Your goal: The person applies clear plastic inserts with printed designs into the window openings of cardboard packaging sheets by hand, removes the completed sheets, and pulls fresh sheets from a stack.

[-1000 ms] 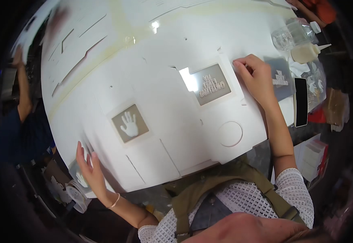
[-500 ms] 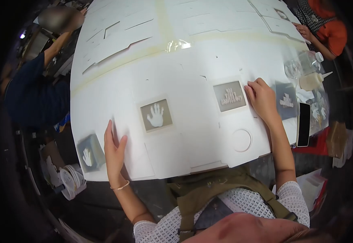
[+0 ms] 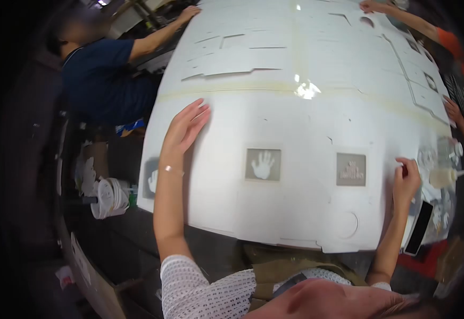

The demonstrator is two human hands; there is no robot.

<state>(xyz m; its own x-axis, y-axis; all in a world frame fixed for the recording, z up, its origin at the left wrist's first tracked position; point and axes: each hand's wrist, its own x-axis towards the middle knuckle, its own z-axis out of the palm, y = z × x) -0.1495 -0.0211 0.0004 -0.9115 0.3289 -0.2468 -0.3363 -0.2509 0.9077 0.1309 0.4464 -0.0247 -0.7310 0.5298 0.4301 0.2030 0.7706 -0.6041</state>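
Note:
A large white sheet (image 3: 290, 207) with cut-outs covers the table. My left hand (image 3: 188, 126) is over its left part, fingers stretched out, holding nothing. Near the sheet's right side is my right hand (image 3: 407, 181), its fingers loosely bent and apart, with nothing visible in them. Between the hands, a grey panel with a pale handprint (image 3: 263, 164) shows in one square opening. Another grey panel with raised lettering (image 3: 351, 169) sits in a second opening, left of my right hand. My left forearm partly covers a grey block with a white hand shape (image 3: 151, 178).
At right lie a black phone (image 3: 419, 228), a nozzle bottle (image 3: 442, 177) and a clear bottle (image 3: 449, 150). White buckets (image 3: 110, 198) stand below left. One co-worker in dark blue (image 3: 107, 74) reaches to the far left edge; orange-sleeved people (image 3: 450, 45) have hands along the right edge.
The view has shifted. My left hand has moved farther up the sheet. My right hand has left the lettered panel's edge and moved right, its fingers loosening.

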